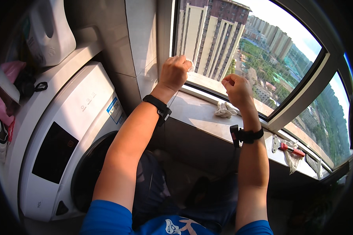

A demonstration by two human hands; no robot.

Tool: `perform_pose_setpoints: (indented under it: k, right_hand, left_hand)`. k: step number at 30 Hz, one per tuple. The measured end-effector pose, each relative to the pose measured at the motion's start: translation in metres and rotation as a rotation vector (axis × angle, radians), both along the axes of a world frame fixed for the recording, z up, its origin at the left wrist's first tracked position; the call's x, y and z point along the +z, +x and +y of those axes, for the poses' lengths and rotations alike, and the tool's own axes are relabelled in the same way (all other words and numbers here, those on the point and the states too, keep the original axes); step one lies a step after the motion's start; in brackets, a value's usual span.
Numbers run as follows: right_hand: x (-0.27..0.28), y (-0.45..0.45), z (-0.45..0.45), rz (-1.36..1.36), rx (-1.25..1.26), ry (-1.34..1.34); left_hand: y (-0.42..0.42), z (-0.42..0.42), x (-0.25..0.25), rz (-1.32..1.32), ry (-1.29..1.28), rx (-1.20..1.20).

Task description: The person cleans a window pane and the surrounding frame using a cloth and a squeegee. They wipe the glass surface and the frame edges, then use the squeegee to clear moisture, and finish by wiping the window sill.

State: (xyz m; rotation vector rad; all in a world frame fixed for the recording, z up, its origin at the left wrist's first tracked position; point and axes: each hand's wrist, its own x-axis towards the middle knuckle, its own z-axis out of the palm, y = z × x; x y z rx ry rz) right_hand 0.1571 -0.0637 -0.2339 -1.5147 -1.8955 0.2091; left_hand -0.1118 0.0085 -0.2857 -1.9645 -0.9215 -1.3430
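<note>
My left hand [174, 72] is closed around a crumpled white tissue or cloth [191, 65] at the lower left corner of the window pane [264, 67]. Most of the wad is hidden behind my fingers. To its right, my right hand [239, 90] is raised before the same pane with its fingers curled together. Nothing shows between those fingertips. Below the hands, another crumpled whitish wad [225, 110] lies on the windowsill [191, 110], against the frame. A black band is strapped around each wrist.
On the sill at right are a red-handled tool [292, 149], a limp whitish cloth [293, 161] and a metal hinge or bracket [275, 143]. A white TCL washing machine [73, 108] stands at left under a counter [47, 79]. A large white jug [51, 32] stands on the counter.
</note>
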Motion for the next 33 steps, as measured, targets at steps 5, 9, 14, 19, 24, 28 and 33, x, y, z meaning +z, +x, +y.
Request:
perform_pose_setpoints:
  k: [5, 9, 14, 19, 24, 28, 33]
  right_hand:
    - [-0.006, -0.003, -0.002, -0.052, -0.015, -0.006]
    - [-0.009, -0.006, 0.003, -0.115, -0.026, -0.034]
    - [-0.010, -0.002, -0.005, -0.127, -0.109, -0.010]
    - [-0.020, 0.012, -0.017, 0.035, -0.115, -0.048]
    - [-0.031, -0.009, -0.022, 0.052, -0.046, -0.062]
    - [-0.038, -0.006, -0.022, 0.077, -0.049, -0.104]
    - [-0.036, -0.002, -0.028, 0.054, -0.051, -0.113]
  left_hand:
    - [0.007, 0.002, -0.003, -0.158, -0.018, 0.100]
    - [0.066, -0.014, -0.009, -0.054, -0.102, -0.144]
    - [0.089, -0.021, -0.003, 0.121, -0.011, -0.076]
    - [0.007, 0.010, 0.062, -0.098, 0.172, 0.110]
    - [-0.007, 0.018, 0.072, -0.147, 0.197, 0.126]
    - [0.010, -0.002, -0.012, -0.061, -0.071, 0.074]
    - [0.040, 0.005, 0.048, -0.155, 0.080, -0.073]
